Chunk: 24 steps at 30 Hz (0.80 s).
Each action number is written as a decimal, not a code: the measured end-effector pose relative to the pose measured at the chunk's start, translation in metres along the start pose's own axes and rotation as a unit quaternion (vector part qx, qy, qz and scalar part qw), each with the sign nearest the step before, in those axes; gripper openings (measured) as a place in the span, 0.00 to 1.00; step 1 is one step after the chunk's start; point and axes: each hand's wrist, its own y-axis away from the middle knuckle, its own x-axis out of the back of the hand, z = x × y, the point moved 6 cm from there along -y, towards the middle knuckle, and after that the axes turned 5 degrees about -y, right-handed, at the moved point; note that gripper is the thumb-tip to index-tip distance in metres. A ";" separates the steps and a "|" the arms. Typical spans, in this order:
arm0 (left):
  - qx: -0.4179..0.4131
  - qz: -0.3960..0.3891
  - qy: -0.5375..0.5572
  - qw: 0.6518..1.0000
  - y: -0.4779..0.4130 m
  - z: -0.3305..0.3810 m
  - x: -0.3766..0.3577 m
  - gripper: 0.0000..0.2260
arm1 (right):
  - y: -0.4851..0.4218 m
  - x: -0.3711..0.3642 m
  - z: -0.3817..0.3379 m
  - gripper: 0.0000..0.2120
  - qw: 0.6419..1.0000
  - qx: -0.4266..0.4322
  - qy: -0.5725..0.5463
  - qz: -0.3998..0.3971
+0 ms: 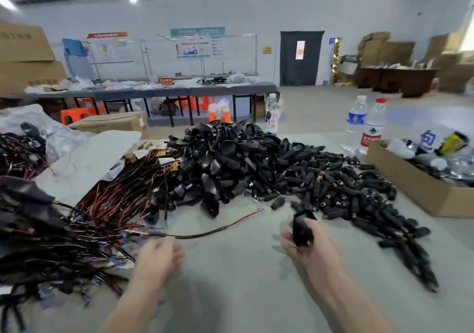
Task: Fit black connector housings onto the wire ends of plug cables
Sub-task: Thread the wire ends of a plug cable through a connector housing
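Evidently early, head view: a heap of loose housings (225,161) and a tangle of cables (102,217) lie unfitted. The right hand (307,245) curls its fingers round one black connector housing (302,229). The left hand (159,255), blurred, hovers just beside a single plug cable (205,233); whether its fingers pinch it cannot be told.

Left hand (159,257), lower centre: blurred, grip unclear. Right hand (307,249) beside it: fingers curled round a black housing (302,230).

A black housing (302,230) stands gripped in the right hand (316,249), near a loose red-black cable (218,228).
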 end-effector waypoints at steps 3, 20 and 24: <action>-0.145 0.018 -0.209 0.967 0.014 0.003 -0.023 0.10 | 0.001 0.000 0.002 0.18 0.998 -0.033 -0.055 -0.010; -0.288 0.031 -0.602 0.744 -0.022 0.023 -0.142 0.13 | -0.010 0.004 -0.010 0.16 0.973 -0.083 -0.210 -0.044; -0.356 0.001 -0.452 0.818 0.007 0.021 -0.127 0.06 | -0.010 0.005 -0.008 0.18 0.973 -0.083 -0.210 -0.050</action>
